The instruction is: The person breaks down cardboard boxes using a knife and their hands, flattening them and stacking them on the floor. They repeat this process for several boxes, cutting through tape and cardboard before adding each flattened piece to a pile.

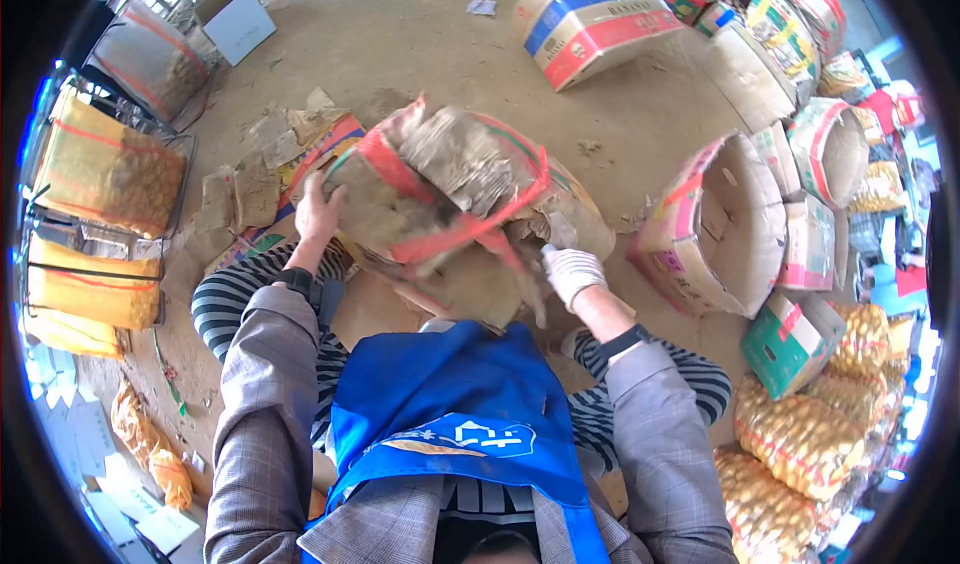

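A brown, dusty floor [330,54] fills most of the view, scattered with scraps. A person [262,404], seen from above, sits low at bottom centre in a grey checked jacket, a blue apron [440,374] and black-and-grey striped trousers. In front of the apron, at the centre of the frame, is a heap of torn, soiled cardboard [465,154] crossed by red bands, partly blurred. Net sacks of round, tan produce [800,434] crowd the lower right. Above them, right of centre, an open carton [715,219] shows its hollow inside. At the upper right lies a banana box [595,24] with blue and red stripes. A yellow mesh sack [105,164], full of round produce, stands at the left edge. A small green box [785,344] sits below the open carton. The left hand [318,214], bare, grips the cardboard's left edge. The right hand [575,274], in a white glove, is at its lower right, closed around a pale tool [561,231], blade-like but too blurred to identify.
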Action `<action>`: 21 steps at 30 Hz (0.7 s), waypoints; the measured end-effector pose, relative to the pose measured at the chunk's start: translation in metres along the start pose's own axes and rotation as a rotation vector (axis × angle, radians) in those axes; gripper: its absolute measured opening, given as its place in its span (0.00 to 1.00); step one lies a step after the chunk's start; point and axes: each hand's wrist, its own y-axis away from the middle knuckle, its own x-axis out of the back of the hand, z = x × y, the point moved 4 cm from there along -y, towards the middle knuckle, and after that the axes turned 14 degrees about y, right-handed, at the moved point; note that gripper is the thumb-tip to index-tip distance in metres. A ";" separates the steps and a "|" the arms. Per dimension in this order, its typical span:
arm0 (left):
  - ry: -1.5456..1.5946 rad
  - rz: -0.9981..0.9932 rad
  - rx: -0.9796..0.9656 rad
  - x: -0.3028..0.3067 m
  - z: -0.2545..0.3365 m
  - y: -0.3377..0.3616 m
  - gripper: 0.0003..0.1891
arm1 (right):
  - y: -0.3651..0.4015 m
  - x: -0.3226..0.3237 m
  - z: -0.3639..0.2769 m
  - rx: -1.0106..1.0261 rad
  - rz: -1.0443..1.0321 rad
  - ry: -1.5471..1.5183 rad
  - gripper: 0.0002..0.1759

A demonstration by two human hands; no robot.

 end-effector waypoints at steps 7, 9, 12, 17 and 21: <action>-0.229 -0.320 -1.020 -0.121 0.118 0.099 0.22 | -0.004 -0.012 0.019 -0.015 0.211 -0.285 0.16; -0.304 -0.280 -1.017 -0.169 0.127 0.131 0.33 | -0.009 -0.007 0.018 -0.045 0.218 -0.293 0.15; -0.204 -0.298 -0.695 -0.201 0.138 0.138 0.33 | -0.011 -0.001 0.021 -0.026 0.260 -0.260 0.15; -0.096 -0.316 -0.436 -0.195 0.121 0.128 0.23 | -0.001 0.003 0.015 -0.048 0.398 -0.346 0.15; -0.072 -0.179 -0.584 -0.187 0.118 0.149 0.16 | 0.016 0.034 -0.004 -0.015 0.470 -0.408 0.15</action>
